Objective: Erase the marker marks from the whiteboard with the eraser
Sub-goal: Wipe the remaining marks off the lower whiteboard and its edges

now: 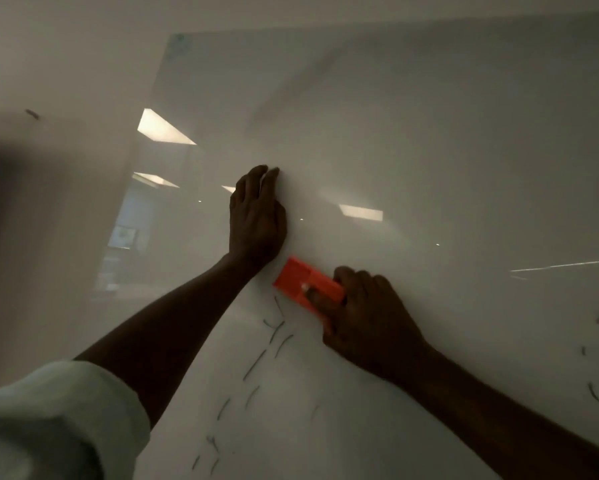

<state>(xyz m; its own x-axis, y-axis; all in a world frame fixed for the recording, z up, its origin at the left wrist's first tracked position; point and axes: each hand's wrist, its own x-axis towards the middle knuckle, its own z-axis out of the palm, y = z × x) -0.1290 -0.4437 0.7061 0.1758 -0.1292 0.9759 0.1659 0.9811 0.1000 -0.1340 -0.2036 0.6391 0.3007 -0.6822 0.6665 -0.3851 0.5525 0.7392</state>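
Observation:
A glossy whiteboard (412, 133) fills most of the view. My right hand (371, 317) grips an orange eraser (300, 280) and presses it flat against the board, just right of my left wrist. My left hand (258, 216) lies flat on the board above the eraser, fingers together and pointing up. Dark marker marks (277, 336) run in short strokes below the eraser, down toward the lower left. More stray strokes (594, 391) sit at the far right. The board above the hands looks wiped.
The board's left edge (156, 98) meets a plain wall. Ceiling lights (163, 129) and a room reflect in the glossy surface. My rolled pale sleeve (59, 417) fills the lower left corner.

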